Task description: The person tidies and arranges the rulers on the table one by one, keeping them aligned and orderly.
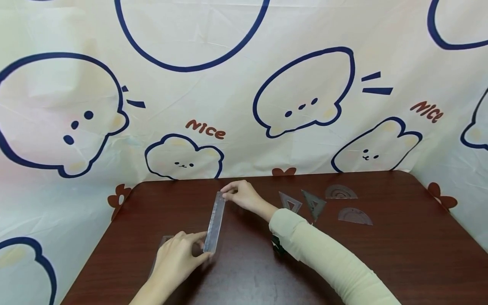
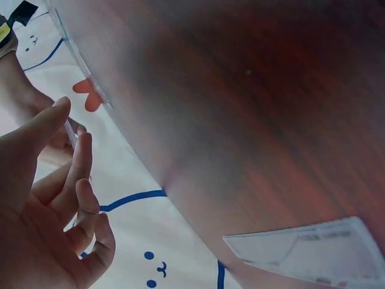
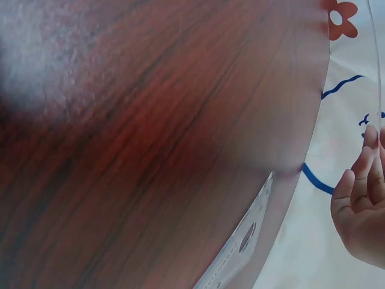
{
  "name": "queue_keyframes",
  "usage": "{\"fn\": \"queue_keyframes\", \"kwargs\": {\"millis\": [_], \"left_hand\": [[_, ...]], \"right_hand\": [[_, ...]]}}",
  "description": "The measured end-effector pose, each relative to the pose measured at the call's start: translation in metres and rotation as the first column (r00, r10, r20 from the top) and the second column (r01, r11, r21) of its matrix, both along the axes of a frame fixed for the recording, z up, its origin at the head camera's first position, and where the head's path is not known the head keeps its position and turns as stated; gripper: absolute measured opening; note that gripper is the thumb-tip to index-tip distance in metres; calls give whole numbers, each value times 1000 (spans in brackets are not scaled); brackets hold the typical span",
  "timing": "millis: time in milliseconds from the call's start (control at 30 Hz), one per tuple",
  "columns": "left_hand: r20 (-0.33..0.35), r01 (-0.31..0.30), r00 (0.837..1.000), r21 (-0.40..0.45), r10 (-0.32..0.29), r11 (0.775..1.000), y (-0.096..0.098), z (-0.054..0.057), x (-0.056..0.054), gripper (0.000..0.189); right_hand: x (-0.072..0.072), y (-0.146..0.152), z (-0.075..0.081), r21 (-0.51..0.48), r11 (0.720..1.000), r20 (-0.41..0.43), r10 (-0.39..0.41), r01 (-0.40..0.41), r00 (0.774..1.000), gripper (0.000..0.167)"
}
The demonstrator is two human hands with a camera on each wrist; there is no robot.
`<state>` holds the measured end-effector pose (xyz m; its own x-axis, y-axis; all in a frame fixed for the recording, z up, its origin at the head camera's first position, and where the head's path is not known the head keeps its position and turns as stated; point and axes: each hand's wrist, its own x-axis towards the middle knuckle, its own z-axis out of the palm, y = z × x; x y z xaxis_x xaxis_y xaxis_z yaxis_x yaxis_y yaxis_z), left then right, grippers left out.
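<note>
A clear plastic ruler is held up between both hands, its length running from near to far and slightly tilted. My left hand pinches its near end between thumb and fingers. At the far end, my right hand grips the corner with thumb and fingertips. In the left wrist view the ruler appears as a thin edge by the left hand. The right wrist view catches only part of the right hand, at its right edge.
Two set squares lie right of the right hand. Beyond them are two clear protractors. Another clear plastic piece lies on the brown table, partly behind the left hand in the head view. A printed cloth hangs behind.
</note>
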<state>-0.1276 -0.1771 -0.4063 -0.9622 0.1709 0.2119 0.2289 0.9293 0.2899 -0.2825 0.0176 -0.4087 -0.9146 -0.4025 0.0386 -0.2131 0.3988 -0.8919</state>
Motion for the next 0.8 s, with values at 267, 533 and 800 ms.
{"fn": "queue_keyframes", "kwargs": {"millis": [267,533,800], "left_hand": [[-23,1,1000,-7,-2,1000,-4,6,11,47],[-16,15,1000,-45,-16,999,-9,8,21,44],[14,24,1000,-96,-23,995,-18,8,35,47]], "right_hand": [[10,-1,3,12,1000,5,18,-18,1000,17],[23,-2,5,51,998,-61,50,-47,997,15],[36,-8,0,83,995,-65,69,-64,996,15]]}}
